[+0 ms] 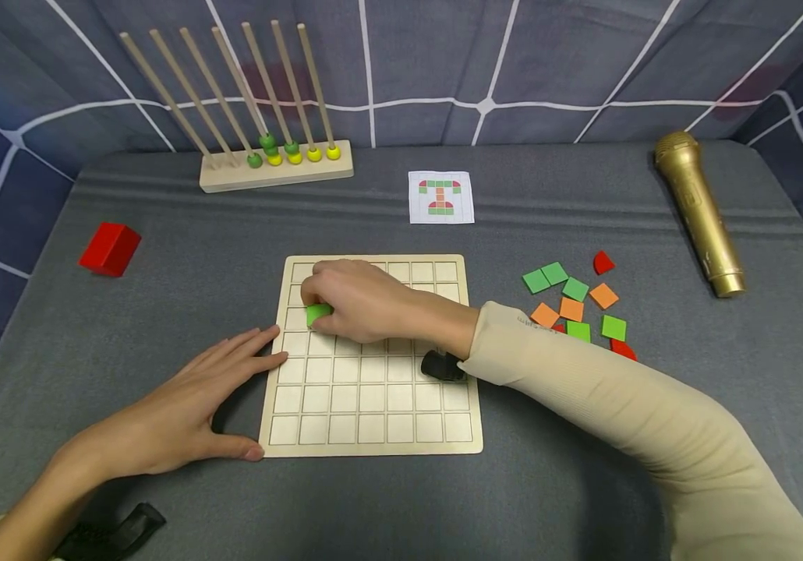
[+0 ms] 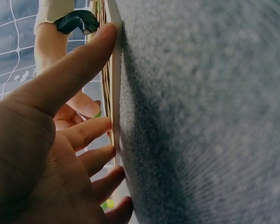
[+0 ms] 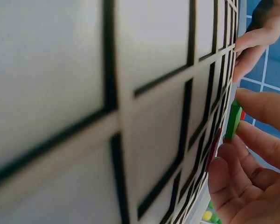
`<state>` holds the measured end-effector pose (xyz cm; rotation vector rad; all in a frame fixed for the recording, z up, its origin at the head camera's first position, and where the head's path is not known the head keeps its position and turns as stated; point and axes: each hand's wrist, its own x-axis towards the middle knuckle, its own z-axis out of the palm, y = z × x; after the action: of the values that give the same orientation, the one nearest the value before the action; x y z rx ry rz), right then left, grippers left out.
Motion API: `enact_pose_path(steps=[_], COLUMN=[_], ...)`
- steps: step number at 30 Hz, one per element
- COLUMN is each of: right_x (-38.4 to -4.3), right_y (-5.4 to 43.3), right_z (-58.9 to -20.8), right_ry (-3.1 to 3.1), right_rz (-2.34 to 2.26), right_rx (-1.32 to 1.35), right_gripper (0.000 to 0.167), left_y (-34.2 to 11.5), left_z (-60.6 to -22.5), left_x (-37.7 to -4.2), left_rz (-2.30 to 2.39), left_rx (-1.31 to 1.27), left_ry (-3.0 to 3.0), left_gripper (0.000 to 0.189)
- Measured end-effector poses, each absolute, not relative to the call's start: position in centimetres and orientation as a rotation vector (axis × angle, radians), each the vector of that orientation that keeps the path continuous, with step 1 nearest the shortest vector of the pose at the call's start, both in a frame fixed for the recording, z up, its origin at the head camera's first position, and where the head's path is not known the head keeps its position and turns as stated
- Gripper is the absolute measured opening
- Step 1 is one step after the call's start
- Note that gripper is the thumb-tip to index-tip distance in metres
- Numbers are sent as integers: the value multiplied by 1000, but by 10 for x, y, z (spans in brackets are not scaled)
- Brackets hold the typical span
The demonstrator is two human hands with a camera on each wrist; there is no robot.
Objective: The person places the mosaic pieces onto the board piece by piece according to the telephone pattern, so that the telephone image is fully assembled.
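Beige fabric sleeve (image 1: 605,413): cuff at the right edge of the pale square wooden grid board (image 1: 371,428).
Right hand (image 1: 366,304): pinches the bright green square tile (image 1: 317,314) between thumb and fingers.
Tile: over the board, near its left edge; contact unclear.
Left hand (image 1: 177,413): spread, holding nothing, fingertips at that edge.

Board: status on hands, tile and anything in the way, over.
Right hand pinching green tile over board. Left hand touching board's left edge. Red piece on board near right hand. Right hand hides part of board in head view.
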<state>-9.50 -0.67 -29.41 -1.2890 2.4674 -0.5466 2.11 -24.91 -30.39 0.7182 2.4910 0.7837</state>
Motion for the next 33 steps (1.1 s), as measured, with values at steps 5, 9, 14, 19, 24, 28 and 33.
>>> enact_pose_path(steps=[5,9,14,19,24,28,33], right_x=[-95,-95,-96,-98,-100,-100,-100], right_y=[-9,-9,-9,-6,-3,-3,-3], right_z=[-296,-298,-300,-300,-300,-299,-299], right_ry=[2454,2459,2451,2413,2396,2403,2427], right_rz=[-534,-532,-545,-572,-597,-598,-586], right_rx=[-1272,-1253,-1245,-1261,-1275,-1271,-1238], right_gripper=[11,16,21,19,16,11,10], left_y=[-250,-250,-249,-249,-248,-248,-248], left_z=[-304,-303,-303,-304,-304,-304,-303], left_x=[21,21,21,21,21,21,22], left_rz=[780,782,780,776,772,767,759], left_rx=[719,706,697,708,703,695,687], left_ry=[2497,2491,2488,2491,2491,2491,2491], left_gripper=[94,95,95,94,94,95,95])
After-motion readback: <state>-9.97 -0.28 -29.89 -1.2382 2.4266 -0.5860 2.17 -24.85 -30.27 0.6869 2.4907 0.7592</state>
